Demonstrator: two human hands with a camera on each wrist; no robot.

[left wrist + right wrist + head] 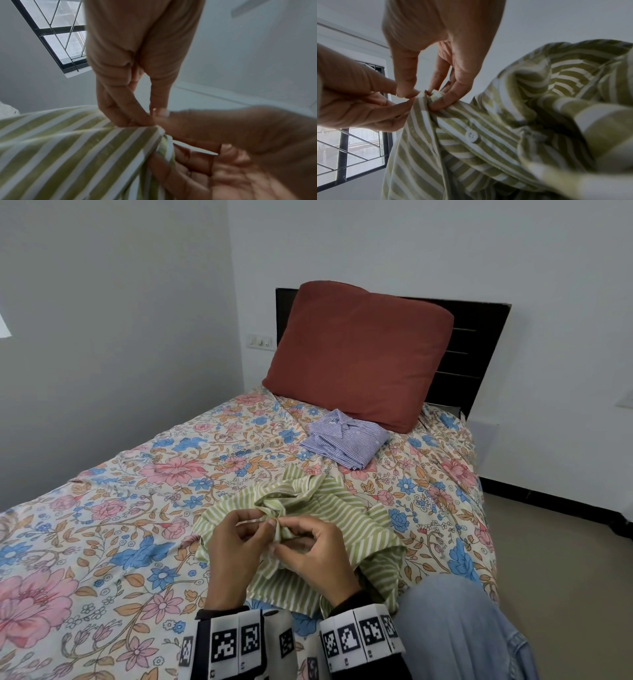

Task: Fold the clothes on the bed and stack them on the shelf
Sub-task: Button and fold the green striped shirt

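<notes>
1. The green striped shirt [308,529] lies bunched on the bed [102,508] at about 6 o'clock in the head view, just in front of the person's knee.
2. The left hand [236,539] pinches one front edge of the shirt between thumb and forefinger; the right hand [315,546] pinches the facing edge, fingers curled. Both meet near a white button [471,135], seemingly to fasten it.
3. Risk: the thin edge may slip from either pinch, since the cloth is loose and crumpled.
4. Risk: fastened while twisted, the shirt would likely fold crooked.
5. Risk: tugging may drag cloth toward the folded blue striped shirt [346,438] at 1 o'clock, below the red pillow [356,354].
6. No shelf or container is in view.
</notes>
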